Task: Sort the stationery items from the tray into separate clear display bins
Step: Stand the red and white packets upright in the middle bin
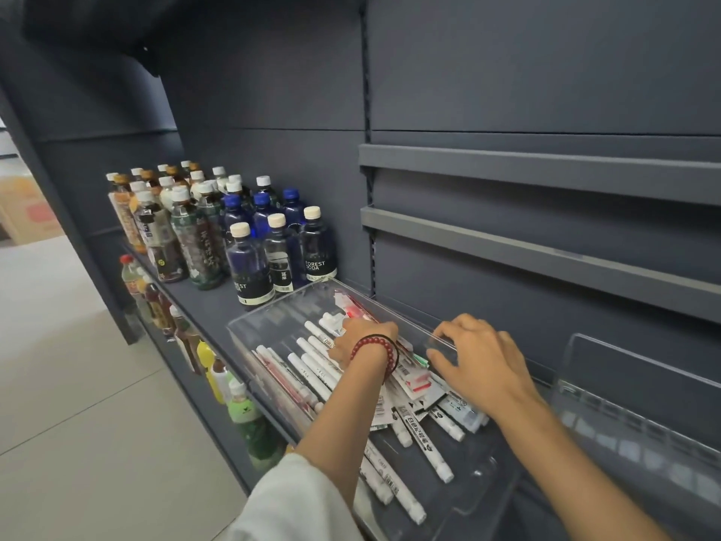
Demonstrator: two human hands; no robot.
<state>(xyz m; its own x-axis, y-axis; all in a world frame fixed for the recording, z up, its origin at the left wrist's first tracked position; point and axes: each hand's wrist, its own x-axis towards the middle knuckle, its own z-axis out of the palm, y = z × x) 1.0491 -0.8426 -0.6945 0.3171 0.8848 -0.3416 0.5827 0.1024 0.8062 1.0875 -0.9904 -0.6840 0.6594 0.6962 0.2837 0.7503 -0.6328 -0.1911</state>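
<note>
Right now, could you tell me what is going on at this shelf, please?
A person is sorting through a clear tray of stationery on the shelf. The left hand, wearing a red bead bracelet, reaches down among the white pens; whether it has pinched one is hidden. The right hand holds the tray's far rim. A clear bin stands to the right, drink bottles to the left.

Back wall (507, 72): dark grey panels, 12 o'clock | shelves (546, 177): grey, two, slanted, 2 o'clock | floor (78, 384): pale tiles, 8 o'clock | bottles (218, 236): rows on ledge, 10 o'clock | box (23, 208): cardboard, 9 o'clock
</note>
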